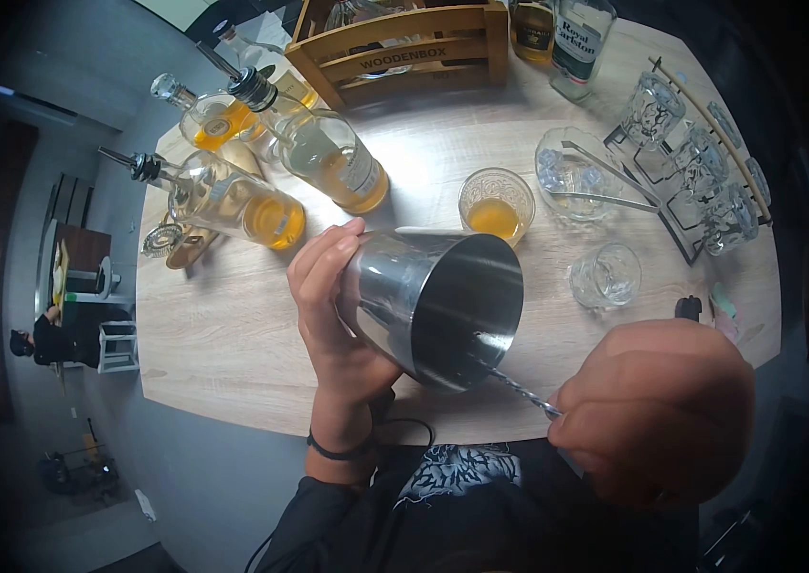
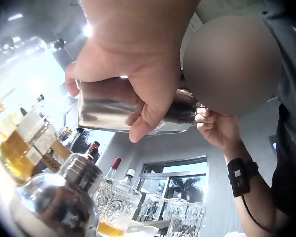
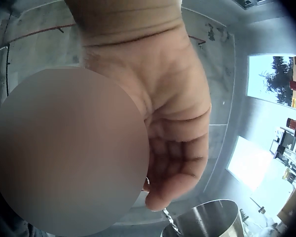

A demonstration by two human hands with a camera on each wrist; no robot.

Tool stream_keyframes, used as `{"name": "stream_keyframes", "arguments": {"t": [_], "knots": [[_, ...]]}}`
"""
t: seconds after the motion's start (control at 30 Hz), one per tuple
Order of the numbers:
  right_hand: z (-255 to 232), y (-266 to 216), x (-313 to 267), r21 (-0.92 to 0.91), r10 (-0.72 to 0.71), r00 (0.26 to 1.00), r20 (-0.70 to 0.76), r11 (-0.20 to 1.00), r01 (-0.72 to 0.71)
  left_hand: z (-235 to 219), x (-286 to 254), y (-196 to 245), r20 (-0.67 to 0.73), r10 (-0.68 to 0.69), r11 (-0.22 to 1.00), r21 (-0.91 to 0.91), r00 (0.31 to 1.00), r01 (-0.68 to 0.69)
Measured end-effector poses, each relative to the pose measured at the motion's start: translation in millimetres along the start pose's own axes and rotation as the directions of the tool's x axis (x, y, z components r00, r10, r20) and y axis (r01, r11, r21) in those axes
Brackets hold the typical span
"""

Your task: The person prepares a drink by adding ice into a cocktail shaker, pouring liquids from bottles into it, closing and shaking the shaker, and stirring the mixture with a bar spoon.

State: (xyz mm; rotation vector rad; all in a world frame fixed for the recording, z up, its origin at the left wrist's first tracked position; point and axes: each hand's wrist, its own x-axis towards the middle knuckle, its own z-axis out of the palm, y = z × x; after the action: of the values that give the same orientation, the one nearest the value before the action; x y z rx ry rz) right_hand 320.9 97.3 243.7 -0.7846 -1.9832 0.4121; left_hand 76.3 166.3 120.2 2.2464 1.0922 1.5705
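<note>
My left hand (image 1: 323, 296) grips a steel shaker tin (image 1: 381, 286) around its side. The tin is tilted, its wide mouth facing right and toward my body. With the fingertips of my right hand (image 1: 634, 411) I pinch the twisted shaft of a bar spoon (image 1: 524, 391); the spoon's lower end is hidden inside the tin. Behind the tin stands a patterned glass (image 1: 497, 207) holding amber liquid. In the right wrist view the spoon's shaft (image 3: 171, 222) runs from the curled fingers down to the tin's rim (image 3: 227, 205).
Several bottles with amber liquid, one a pour-spout bottle (image 1: 333, 158), stand at the left. A wooden crate (image 1: 404, 57) is at the back. On the right are an ice bowl (image 1: 567, 162) with tongs (image 1: 615, 172), a clear glass (image 1: 605, 277) and a glass rack (image 1: 681, 229). A strainer (image 1: 164, 239) lies far left.
</note>
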Motion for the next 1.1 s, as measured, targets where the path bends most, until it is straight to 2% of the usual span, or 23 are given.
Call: {"name": "stream_keyframes", "arguments": {"t": [0.1,0.17,0.2,0.23,0.27,0.3,0.37,0.4,0.47,0.5,0.57,0.6,0.67,0.7,0.73,0.77,0.8,0.83,0.87,0.9,0.97,1.03,1.1], "knots": [[-4.1,8.3,1.6,0.070,-0.023,1.000,0.004,0.997,0.023,-1.2,-0.8,0.0,-0.001,-0.014,1.000,-0.026,1.000,0.014],[-11.4,13.4,1.8,0.231,0.056,0.993,0.102,0.970,-0.078,-1.6,-1.2,-0.4,0.006,-0.008,0.999,-0.040,1.000,0.008],[-18.3,15.8,7.9,0.231,0.056,0.993,0.101,0.970,-0.078,-1.3,-1.3,-0.6,0.007,-0.007,0.999,-0.040,1.000,0.008],[-28.1,17.7,17.1,0.198,0.015,0.962,0.274,0.978,-0.072,-0.9,-1.3,-0.7,0.002,-0.002,0.999,-0.048,1.000,0.002],[-33.4,18.6,21.2,0.167,-0.021,0.898,0.440,0.984,-0.059,-0.6,-1.5,-0.7,-0.004,0.003,0.998,-0.055,1.000,-0.003],[-31.6,20.2,18.2,0.167,-0.021,0.898,0.439,0.984,-0.058,-0.6,-1.9,-0.6,-0.003,0.004,0.999,-0.054,1.000,-0.004],[-26.3,24.5,9.6,0.265,-0.020,0.967,0.256,0.963,-0.050,-1.1,-2.9,-0.2,0.003,-0.016,0.997,-0.076,1.000,0.016],[-26.8,24.3,7.8,0.267,-0.021,0.967,0.255,0.963,-0.050,-1.5,-3.6,-0.2,0.004,-0.016,0.997,-0.074,1.000,0.016],[-28.6,24.2,5.1,0.288,0.029,0.986,0.163,0.955,-0.075,-2.3,-4.9,-0.6,0.027,-0.051,0.989,-0.138,0.998,0.054],[-30.6,24.6,4.4,0.290,0.029,0.986,0.162,0.954,-0.076,-1.8,-6.2,-1.4,0.030,-0.052,0.989,-0.136,0.998,0.055],[-36.1,26.5,2.7,0.342,0.062,0.984,0.165,0.932,-0.116,0.0,-9.0,-3.9,0.024,-0.084,0.953,-0.290,0.996,0.087],[-38.7,28.4,-2.8,0.344,0.062,0.984,0.164,0.932,-0.116,-0.7,-9.7,-4.3,0.025,-0.084,0.953,-0.289,0.996,0.087],[-41.7,30.8,-11.0,0.404,0.099,0.995,0.014,0.910,-0.096,-2.8,-11.2,-4.2,0.033,-0.142,0.947,-0.287,0.989,0.146],[-48.8,30.0,-9.2,0.405,0.097,0.995,0.014,0.910,-0.094,-4.2,-11.2,-1.5,0.032,-0.142,0.947,-0.286,0.989,0.145],[-62.4,26.5,1.5,0.350,0.081,0.979,0.187,0.926,-0.143,-6.0,-10.7,3.1,0.033,-0.186,0.940,-0.287,0.982,0.187],[-77.3,24.1,13.7,0.286,0.072,0.932,0.355,0.941,-0.181,-7.5,-11.1,6.2,0.034,-0.229,0.930,-0.288,0.973,0.229],[-102.4,32.7,18.1,0.326,0.089,0.761,0.643,0.867,-0.377,-8.3,-13.0,5.9,0.033,-0.228,0.930,-0.288,0.973,0.228],[-99.9,35.6,12.5,0.326,0.090,0.761,0.642,0.867,-0.377,-8.9,-15.7,4.2,0.032,-0.293,0.912,-0.291,0.956,0.290],[-91.8,39.7,4.5,0.433,0.056,0.879,0.474,0.854,-0.288,-9.4,-18.1,3.1,0.032,-0.356,0.890,-0.295,0.934,0.349],[-85.1,41.7,-1.3,0.518,0.028,0.958,0.285,0.836,-0.178,-10.3,-20.6,3.9,0.031,-0.354,0.890,-0.296,0.935,0.347],[-80.2,36.5,-7.3,0.564,0.048,0.973,0.227,0.808,-0.171,-12.1,-24.6,5.3,0.033,-0.480,0.850,-0.228,0.877,0.474],[-77.9,28.5,-13.9,0.619,0.244,0.965,0.096,0.745,-0.251,-11.6,-25.6,4.0,0.033,-0.497,0.834,-0.258,0.867,0.488],[-82.2,34.9,-18.0,0.652,0.231,0.965,0.121,0.715,-0.253,-11.0,-25.6,3.7,0.034,-0.513,0.817,-0.288,0.858,0.499]]}}
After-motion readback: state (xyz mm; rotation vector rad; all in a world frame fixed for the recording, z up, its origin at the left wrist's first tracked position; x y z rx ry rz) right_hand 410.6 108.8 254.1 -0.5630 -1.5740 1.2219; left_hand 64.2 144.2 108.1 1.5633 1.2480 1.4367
